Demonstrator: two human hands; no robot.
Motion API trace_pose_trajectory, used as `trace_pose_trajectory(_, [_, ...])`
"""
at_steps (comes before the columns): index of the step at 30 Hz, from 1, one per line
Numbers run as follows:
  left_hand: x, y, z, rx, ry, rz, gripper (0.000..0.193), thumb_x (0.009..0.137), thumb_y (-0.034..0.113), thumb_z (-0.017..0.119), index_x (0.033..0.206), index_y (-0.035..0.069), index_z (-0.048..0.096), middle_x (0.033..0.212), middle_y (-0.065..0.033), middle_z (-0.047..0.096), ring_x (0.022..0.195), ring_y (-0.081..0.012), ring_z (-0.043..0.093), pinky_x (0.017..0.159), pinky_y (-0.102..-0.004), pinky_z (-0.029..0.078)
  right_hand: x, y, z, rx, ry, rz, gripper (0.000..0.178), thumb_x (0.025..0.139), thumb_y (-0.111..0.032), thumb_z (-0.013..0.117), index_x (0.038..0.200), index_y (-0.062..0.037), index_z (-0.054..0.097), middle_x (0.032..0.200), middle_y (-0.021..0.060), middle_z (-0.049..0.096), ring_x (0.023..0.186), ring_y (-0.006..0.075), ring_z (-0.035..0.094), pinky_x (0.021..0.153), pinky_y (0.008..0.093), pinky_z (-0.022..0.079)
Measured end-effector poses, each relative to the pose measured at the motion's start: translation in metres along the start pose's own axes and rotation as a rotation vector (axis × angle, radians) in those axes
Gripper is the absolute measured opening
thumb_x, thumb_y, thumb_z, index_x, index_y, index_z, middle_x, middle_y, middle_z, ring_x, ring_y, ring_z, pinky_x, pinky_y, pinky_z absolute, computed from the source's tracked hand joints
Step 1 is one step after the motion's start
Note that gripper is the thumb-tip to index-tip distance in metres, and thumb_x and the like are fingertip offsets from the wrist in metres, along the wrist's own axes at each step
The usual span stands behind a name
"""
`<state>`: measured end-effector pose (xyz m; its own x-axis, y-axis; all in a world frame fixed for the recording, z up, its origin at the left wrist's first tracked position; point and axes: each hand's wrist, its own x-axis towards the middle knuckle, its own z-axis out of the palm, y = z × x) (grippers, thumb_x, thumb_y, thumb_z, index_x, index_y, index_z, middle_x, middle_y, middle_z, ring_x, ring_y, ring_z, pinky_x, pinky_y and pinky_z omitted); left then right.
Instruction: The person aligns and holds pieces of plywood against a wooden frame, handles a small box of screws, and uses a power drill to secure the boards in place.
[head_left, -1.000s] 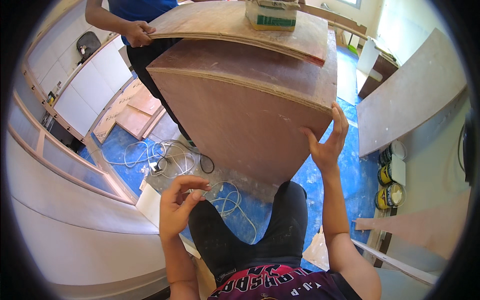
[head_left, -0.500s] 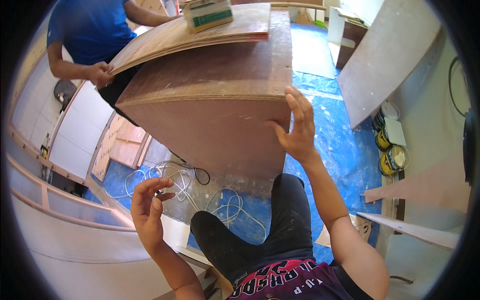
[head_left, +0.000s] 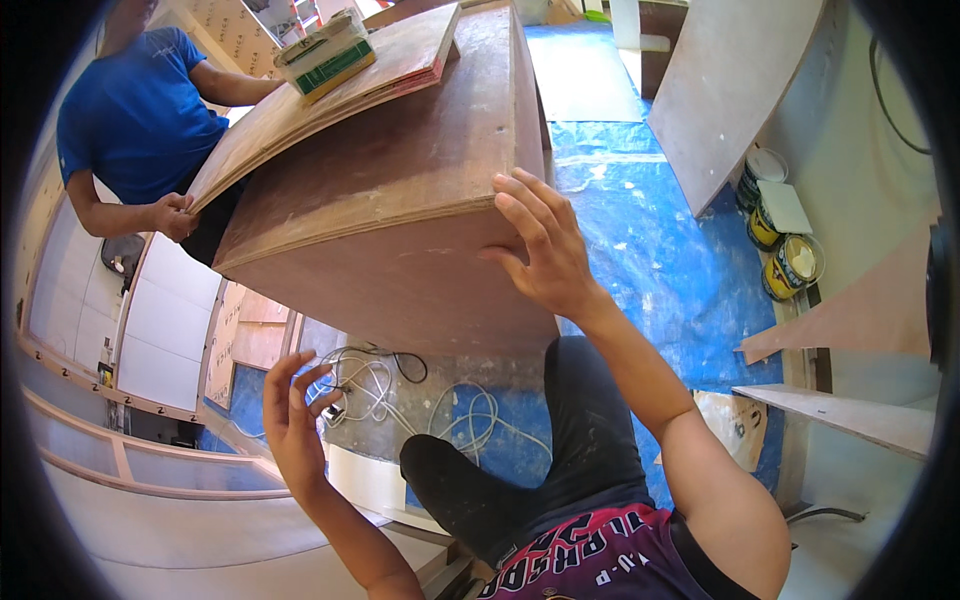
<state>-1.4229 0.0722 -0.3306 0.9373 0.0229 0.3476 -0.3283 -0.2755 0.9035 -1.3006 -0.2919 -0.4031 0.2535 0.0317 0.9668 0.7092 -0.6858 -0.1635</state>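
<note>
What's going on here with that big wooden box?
A person has their open right hand at the near right corner of the wooden box. Their left hand is raised away from it, with nothing visible in it. Across the box, a co-worker in blue grips the edge of some thin boards lying partly on top; a small carton sits on them.

Sleeveless purple jersey point(head_left: 645, 562), dark trousers point(head_left: 592, 430)
Pinkish-red band, bold white-outlined lettering and black armhole trim on the jersey; pale specks on the trousers; bare left hand point(head_left: 293, 425) and right hand point(head_left: 550, 245).
</note>
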Motion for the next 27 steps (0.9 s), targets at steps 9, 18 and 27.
trace_pose_trajectory(9, [0.119, -0.064, -0.006, -0.109, 0.208, -0.163, 0.074, 0.112, 0.044, 0.051, 0.167, 0.005, 0.022, 0.170, -0.0233, 0.027, 0.150, -0.0427, 0.043, 0.109, -0.0548, 0.053, -0.002, 0.004, 0.002, 0.044, 0.005, 0.021, 0.089, 0.076, -0.015, 0.088, 0.153, -0.0151, 0.044, 0.158, 0.0056, 0.052, 0.145, 0.0322, 0.048, 0.113, 0.0490, 0.044])
trace_pose_trajectory(18, [0.158, -0.080, 0.011, -0.338, 0.072, -0.267, 0.116, 0.097, 0.083, 0.043, 0.169, 0.002, 0.003, 0.176, -0.0226, -0.001, 0.153, -0.0605, 0.021, 0.112, -0.0737, 0.039, -0.003, 0.007, 0.003, 0.094, 0.004, 0.059, 0.089, 0.078, -0.015, 0.087, 0.157, -0.0147, 0.044, 0.159, 0.0054, 0.052, 0.147, 0.0296, 0.047, 0.114, 0.0465, 0.042])
trace_pose_trajectory(27, [0.162, -0.064, 0.025, -0.301, 0.074, -0.258, 0.110, 0.095, 0.081, 0.050, 0.169, 0.029, -0.013, 0.170, -0.0357, -0.008, 0.151, -0.0674, 0.013, 0.105, -0.0758, 0.045, 0.001, 0.013, 0.000, 0.136, 0.005, 0.080, 0.083, 0.081, -0.020, 0.086, 0.155, -0.0126, 0.049, 0.157, 0.0062, 0.054, 0.145, 0.0305, 0.048, 0.115, 0.0470, 0.040])
